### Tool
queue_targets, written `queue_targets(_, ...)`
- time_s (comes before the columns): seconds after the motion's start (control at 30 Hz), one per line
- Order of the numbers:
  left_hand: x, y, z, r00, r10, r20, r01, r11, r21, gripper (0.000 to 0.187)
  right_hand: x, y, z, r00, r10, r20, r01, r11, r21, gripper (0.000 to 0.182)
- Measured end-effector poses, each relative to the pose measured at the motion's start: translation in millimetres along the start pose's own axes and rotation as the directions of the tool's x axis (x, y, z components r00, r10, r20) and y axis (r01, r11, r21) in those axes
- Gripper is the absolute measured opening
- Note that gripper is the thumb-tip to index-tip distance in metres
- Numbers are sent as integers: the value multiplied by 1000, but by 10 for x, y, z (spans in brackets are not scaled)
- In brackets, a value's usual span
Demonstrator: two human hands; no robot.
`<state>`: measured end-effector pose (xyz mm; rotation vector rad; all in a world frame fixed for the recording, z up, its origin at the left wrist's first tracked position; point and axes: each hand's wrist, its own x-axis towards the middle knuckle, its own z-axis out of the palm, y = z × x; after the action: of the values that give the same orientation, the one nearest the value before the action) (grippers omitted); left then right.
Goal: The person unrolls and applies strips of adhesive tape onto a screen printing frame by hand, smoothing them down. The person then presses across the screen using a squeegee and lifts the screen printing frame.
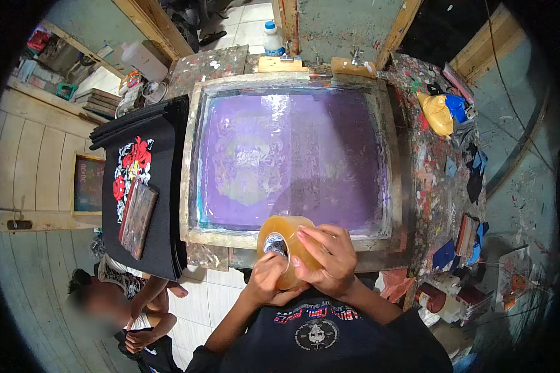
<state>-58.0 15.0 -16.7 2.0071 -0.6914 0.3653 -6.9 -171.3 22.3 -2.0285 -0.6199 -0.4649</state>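
A thick roll of yellowish-brown packing tape (297, 225) is held up in front of my chest, near the front edge of a screen-printing frame. My right hand (330, 261) grips its right side, with the thumb and fingers on the outer rim. My left hand (269, 273) is closed against the lower left of the roll, its fingers bent at the opening of the core; a patterned label shows inside. Beyond the roll lies the wooden-edged screen (249, 149) with purple mesh, and a clear shiny strip runs down its upper middle.
On the left, a squeegee (138, 221) lies on a stack of black printed fabric pieces (162, 186). Hinge clamps (354, 62) and a bottle (272, 38) are at the back. A yellow bag (436, 114) sits on the right of the paint-stained table. Another person (146, 304) sits at lower left.
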Motion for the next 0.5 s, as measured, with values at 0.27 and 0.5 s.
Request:
queue_targets(0.27,-66,-34,37,1000,6,-31,-6,1000,3,51,0,-29,18,995,-52,-80,53,999,9,38)
queue_targets(0.5,-144,-67,53,999,11,-44,-12,1000,-29,50,90,-89,44,999,43,-30,-40,997,71,37)
